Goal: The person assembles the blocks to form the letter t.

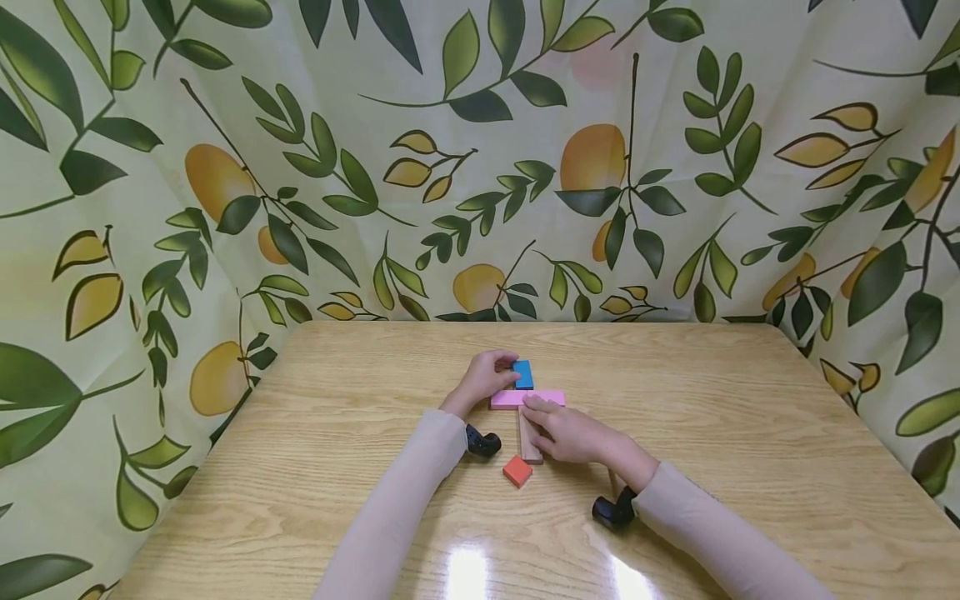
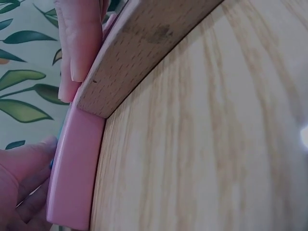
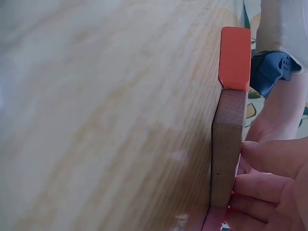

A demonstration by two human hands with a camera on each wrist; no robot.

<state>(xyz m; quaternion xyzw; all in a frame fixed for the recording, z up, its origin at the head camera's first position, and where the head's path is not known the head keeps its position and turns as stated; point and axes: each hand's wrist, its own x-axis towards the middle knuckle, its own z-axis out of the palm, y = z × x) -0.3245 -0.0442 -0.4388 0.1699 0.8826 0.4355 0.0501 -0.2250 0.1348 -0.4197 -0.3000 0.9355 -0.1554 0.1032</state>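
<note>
My left hand (image 1: 483, 379) has its thumb and fingertips at the left side of a small blue block (image 1: 524, 375), pinching it. That block lies just behind a long pink block (image 1: 552, 398), which is set crosswise. From the middle of the pink block a bare wooden block (image 1: 532, 455) runs toward me, its far end meeting the pink side in the left wrist view. The right hand (image 1: 573, 435) rests with extended fingers on the wooden block and the near edge of the pink one. An orange-red block (image 1: 517, 472) sits turned at an angle by the wooden block's near end.
All the blocks lie on a wood-grain table (image 1: 360, 358). Behind it hangs a leaf-and-fruit patterned cloth (image 1: 480, 208). A black wrist camera (image 1: 483, 442) is under the left wrist, and another black device (image 1: 615, 510) under the right.
</note>
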